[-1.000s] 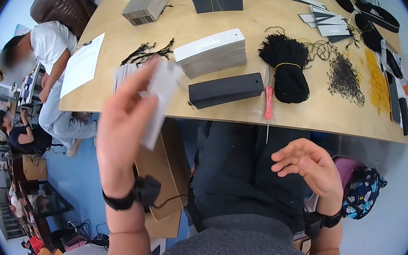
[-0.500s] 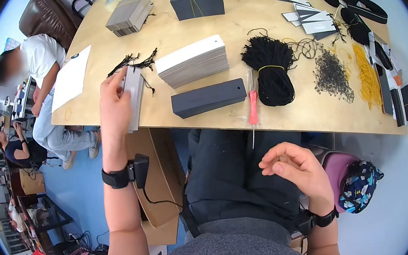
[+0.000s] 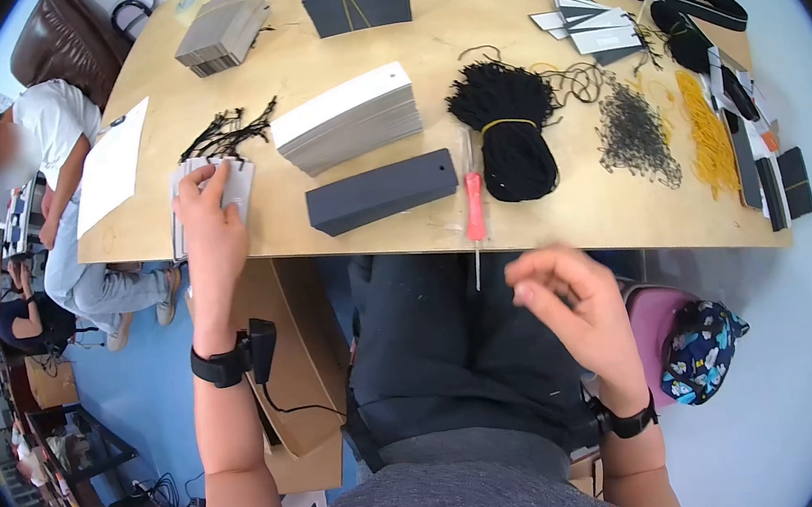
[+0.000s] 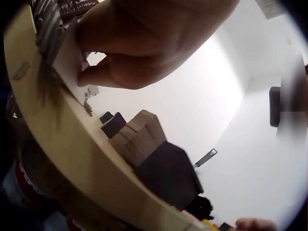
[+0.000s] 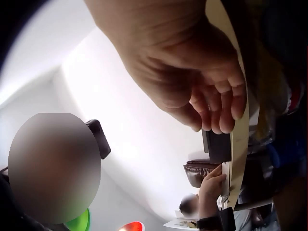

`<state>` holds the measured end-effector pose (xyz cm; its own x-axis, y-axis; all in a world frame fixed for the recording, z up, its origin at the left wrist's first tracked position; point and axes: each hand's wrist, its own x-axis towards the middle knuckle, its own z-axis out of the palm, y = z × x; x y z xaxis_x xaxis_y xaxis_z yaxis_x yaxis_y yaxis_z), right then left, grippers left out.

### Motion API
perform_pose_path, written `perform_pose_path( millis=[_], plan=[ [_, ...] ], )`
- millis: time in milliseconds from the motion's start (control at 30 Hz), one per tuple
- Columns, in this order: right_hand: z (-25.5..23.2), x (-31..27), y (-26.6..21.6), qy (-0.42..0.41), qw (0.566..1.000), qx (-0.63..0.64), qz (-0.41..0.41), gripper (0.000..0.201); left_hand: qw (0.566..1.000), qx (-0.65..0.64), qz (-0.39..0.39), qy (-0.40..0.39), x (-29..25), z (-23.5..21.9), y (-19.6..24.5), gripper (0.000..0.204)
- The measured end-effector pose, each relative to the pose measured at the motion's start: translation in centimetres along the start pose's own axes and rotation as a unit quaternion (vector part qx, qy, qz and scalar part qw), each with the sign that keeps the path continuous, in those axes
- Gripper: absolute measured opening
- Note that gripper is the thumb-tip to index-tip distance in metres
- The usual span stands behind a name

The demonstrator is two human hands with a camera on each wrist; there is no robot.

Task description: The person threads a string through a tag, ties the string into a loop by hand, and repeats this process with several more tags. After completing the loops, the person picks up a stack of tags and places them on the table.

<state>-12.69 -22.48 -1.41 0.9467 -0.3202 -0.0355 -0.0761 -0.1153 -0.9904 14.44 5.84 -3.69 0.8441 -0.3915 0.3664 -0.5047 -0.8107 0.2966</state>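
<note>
My left hand (image 3: 209, 216) rests over a small pile of pale tags (image 3: 240, 184) at the table's left front, its fingertips on the top ones. Black strings (image 3: 230, 131) spread from the pile's far end. In the left wrist view, thumb and fingers touch the face of a pale tag (image 4: 69, 65). My right hand (image 3: 577, 304) hovers before the table edge, fingers loosely bent and holding nothing. Nearest to it lies a red-handled screwdriver (image 3: 474, 208), its shaft jutting over the edge. A stack of white tags (image 3: 346, 125) and a dark stack (image 3: 382, 194) stand between the hands.
A banded bundle of black cords (image 3: 518, 156) lies right of the screwdriver. Beyond it are a heap of small dark pieces (image 3: 636, 142) and yellow bands (image 3: 708, 134). Grey (image 3: 223, 32) and dark banded stacks (image 3: 356, 4) stand at the back. A person (image 3: 63, 142) sits at left.
My left hand has carried a white tag down onto the pile at the left and now lies over it. My right hand stays in front of the table, relaxed.
</note>
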Motion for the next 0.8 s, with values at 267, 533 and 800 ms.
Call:
perform_pose_path(
  millis=[267, 533, 800],
  plan=[
    [-0.3, 4.7, 0.7, 0.233, 0.86, -0.379, -0.25, 0.017, 0.984, -0.071, 0.072, 0.144, -4.0, -4.3, 8.8, 0.034],
    [0.4, 3.2, -0.1, 0.208, 0.829, -0.407, -0.322, 0.023, 0.727, -0.595, -0.084, -0.332, -8.4, -1.8, 17.4, 0.027],
    [2.2, -1.4, -0.8, 0.019, 0.824, -0.401, -0.4, 0.021, 0.488, -0.709, -0.272, -0.431, -6.2, 1.2, 19.2, 0.041]
  ],
)
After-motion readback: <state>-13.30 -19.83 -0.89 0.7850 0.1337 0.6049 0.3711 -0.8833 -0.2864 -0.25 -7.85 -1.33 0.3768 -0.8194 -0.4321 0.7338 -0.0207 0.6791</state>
